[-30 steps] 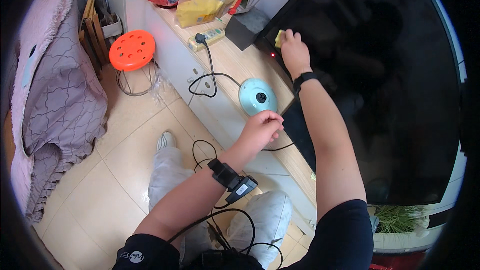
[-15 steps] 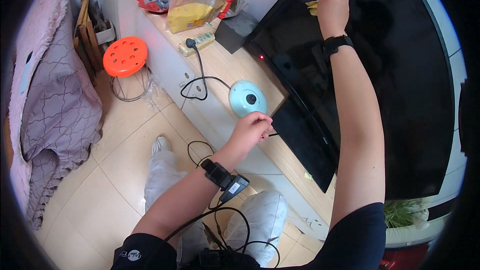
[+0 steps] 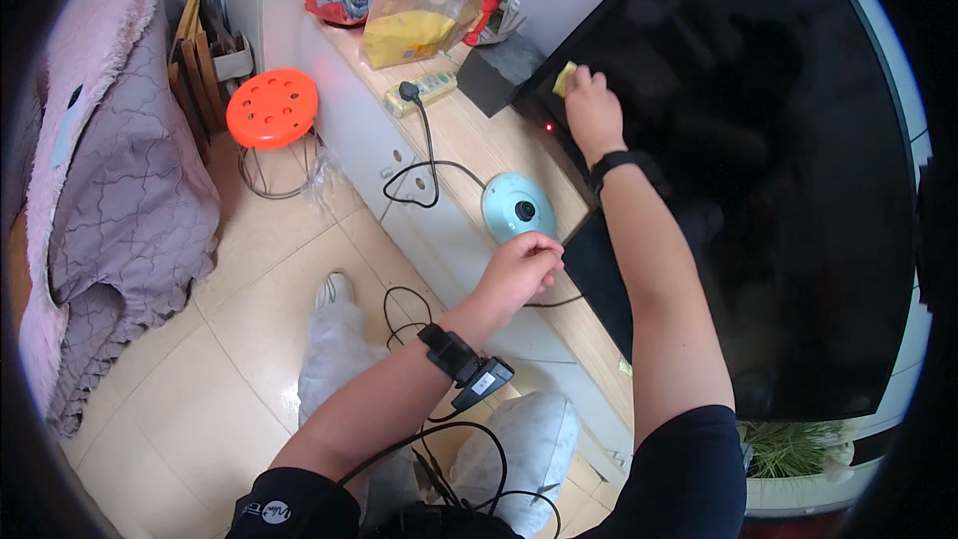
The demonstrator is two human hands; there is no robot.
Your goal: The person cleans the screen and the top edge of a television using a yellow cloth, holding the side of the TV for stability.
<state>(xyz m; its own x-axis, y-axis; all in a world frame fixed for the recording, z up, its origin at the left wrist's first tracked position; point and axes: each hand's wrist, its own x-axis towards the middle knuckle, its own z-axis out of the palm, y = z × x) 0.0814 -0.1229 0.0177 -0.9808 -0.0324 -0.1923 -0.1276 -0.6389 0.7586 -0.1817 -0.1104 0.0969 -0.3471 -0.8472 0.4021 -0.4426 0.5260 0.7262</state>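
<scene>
My right hand (image 3: 593,110) grips a yellow cloth (image 3: 565,78) against the black television screen (image 3: 768,190), near its lower left corner and above the small red light. Most of the cloth is hidden under the fingers. My left hand (image 3: 521,268) hangs loosely curled, with nothing showing in it, just in front of a round light-blue kettle base (image 3: 517,208). That base stands on the wooden top of a cabinet (image 3: 469,145), and its black cord runs to a power strip (image 3: 421,95).
A clear bag of yellow stuff (image 3: 409,35) and a dark box (image 3: 499,75) stand at the cabinet's far end. Left of the cabinet is an orange stool (image 3: 272,108), beyond it a grey-and-pink quilt (image 3: 140,160). A grassy plant (image 3: 788,449) sits near the television's right end.
My right hand has moved with the cloth down and left over the screen, from its upper part toward the lower left edge. My left hand stays curled by the kettle base.
</scene>
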